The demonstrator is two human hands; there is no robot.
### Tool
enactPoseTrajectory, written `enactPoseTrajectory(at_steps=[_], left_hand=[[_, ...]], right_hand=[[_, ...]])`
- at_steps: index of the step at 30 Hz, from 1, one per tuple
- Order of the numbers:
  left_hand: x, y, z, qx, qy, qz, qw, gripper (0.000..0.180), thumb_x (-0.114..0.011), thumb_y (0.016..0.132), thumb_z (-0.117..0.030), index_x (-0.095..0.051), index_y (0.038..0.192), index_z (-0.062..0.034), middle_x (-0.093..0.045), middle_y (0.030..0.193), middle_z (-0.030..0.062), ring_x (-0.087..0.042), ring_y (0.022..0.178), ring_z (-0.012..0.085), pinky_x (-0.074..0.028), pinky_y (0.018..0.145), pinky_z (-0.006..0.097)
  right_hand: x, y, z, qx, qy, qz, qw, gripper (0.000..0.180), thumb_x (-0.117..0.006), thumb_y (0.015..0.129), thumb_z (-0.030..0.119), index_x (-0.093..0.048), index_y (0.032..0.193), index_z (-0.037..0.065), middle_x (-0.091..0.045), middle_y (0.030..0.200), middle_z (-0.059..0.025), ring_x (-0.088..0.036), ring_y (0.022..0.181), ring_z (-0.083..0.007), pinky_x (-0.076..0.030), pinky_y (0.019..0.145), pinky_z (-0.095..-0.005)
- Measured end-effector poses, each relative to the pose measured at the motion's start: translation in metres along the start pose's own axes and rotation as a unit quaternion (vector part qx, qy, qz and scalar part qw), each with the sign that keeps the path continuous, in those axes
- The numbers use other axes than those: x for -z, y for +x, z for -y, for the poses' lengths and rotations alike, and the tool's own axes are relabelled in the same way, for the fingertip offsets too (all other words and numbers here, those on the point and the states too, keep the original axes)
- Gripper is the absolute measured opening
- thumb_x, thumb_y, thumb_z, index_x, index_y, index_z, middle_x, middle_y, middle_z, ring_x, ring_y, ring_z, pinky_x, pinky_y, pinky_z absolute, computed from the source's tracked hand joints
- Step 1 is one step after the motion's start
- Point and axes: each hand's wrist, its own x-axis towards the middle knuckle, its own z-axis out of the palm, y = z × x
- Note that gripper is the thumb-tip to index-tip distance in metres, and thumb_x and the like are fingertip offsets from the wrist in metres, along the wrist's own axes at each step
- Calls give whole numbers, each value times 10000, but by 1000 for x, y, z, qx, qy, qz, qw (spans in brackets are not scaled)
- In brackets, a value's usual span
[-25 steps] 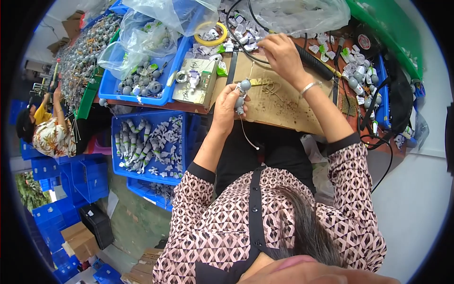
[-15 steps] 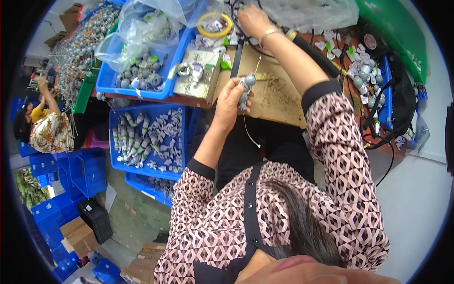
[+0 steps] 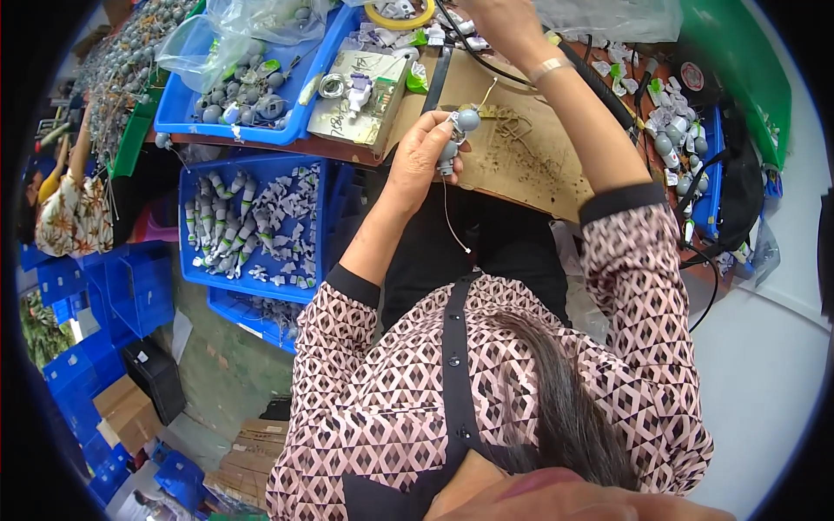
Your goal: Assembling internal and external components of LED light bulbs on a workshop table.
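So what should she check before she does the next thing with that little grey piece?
1. Left hand grips the small grey part: ok.
2. Thin wire hangs free below it, touching nothing: ok.
3. Right hand has hold of something at the far edge: cannot tell, partly cut off.
4. Bare cardboard mat under the part: ok.
5. Black cable lies apart from the part: ok.

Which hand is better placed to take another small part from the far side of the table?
The right hand: it already reaches over the table's far edge. The left hand is occupied holding a small grey part.
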Motion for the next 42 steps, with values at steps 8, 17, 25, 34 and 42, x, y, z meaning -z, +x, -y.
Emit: enactPoseTrajectory(at_steps=[8,17,25,34,42], left_hand=[[-1,1,-6,11,22,1,1000,329,-493,991,-335,-517,1174,-63,-593,882,44,-554,644,58,-459,518,198],[-9,-3,-15,31,115,15,993,334,-521,984,-322,-526,1206,-72,-591,899,22,-556,683,53,-447,551,199],[-7,-5,-20,43,159,48,985,370,-507,987,-355,-519,1236,-82,-582,925,5,-561,752,46,-472,621,212],[2,-4,-19,72,122,85,986,430,-387,988,-268,-472,1349,-52,-578,1021,41,-572,846,106,-506,760,274],[2,-6,-18,65,125,85,986,407,-383,1002,-239,-494,1326,-20,-574,1061,66,-574,861,135,-511,795,295]], right_hand=[[48,-150,-14,89,-88,70,990,317,-607,789,49,-613,1105,51,-621,1014,-89,-625,929,-250,-536,730,-334],[55,-174,-2,12,24,102,994,345,-633,845,113,-583,1183,61,-597,1065,-118,-599,991,-295,-480,854,-392],[46,-169,-10,-34,103,106,988,308,-652,852,146,-574,1132,42,-579,1025,-135,-587,962,-328,-481,819,-394],[84,-143,20,9,210,22,977,380,-731,775,91,-603,1130,43,-601,1082,-127,-586,1012,-312,-486,852,-387],[68,-128,33,83,242,69,964,385,-709,790,118,-608,1157,58,-611,1101,-116,-586,1015,-301,-478,855,-377]])
